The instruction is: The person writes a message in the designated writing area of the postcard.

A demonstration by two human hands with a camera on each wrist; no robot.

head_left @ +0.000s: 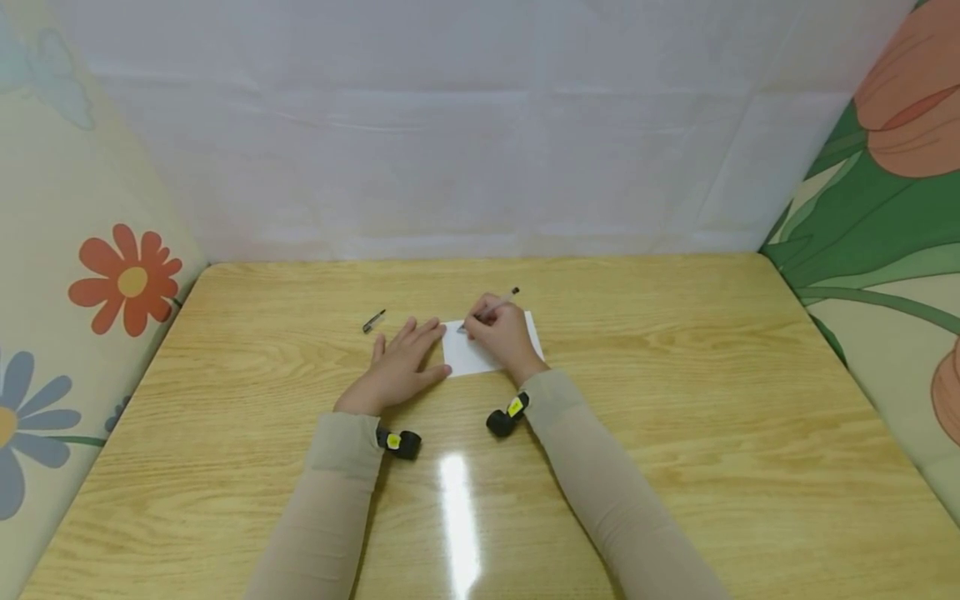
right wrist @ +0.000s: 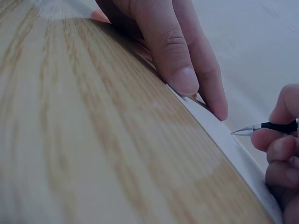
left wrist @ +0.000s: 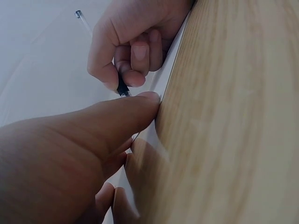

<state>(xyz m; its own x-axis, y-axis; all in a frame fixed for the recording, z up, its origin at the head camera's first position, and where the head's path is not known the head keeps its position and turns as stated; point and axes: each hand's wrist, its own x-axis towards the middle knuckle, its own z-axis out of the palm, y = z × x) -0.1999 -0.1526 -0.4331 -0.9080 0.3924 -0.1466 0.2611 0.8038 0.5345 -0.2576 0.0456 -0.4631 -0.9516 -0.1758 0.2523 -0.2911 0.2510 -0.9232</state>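
A small sheet of white paper [head_left: 467,357] lies on the wooden table. My right hand [head_left: 504,333] pinches a pen [head_left: 499,303] with a clear barrel and black grip, its metal tip [right wrist: 244,130] pointing down at the paper's upper left part. The lower side of that hand rests over the sheet. My left hand [head_left: 401,367] lies flat with fingers spread, the thumb and fingertips touching the paper's left edge. In the left wrist view the thumb [left wrist: 133,109] sits at the near edge of the sheet. Left of the paper lies a pen cap [head_left: 373,321].
The wooden table [head_left: 712,400] spreads out on both sides, with a bright light reflection near its front. Behind it hangs a white cloth [head_left: 480,167]. Flower-patterned panels [head_left: 127,283] flank the table. A small black camera sits on each wrist.
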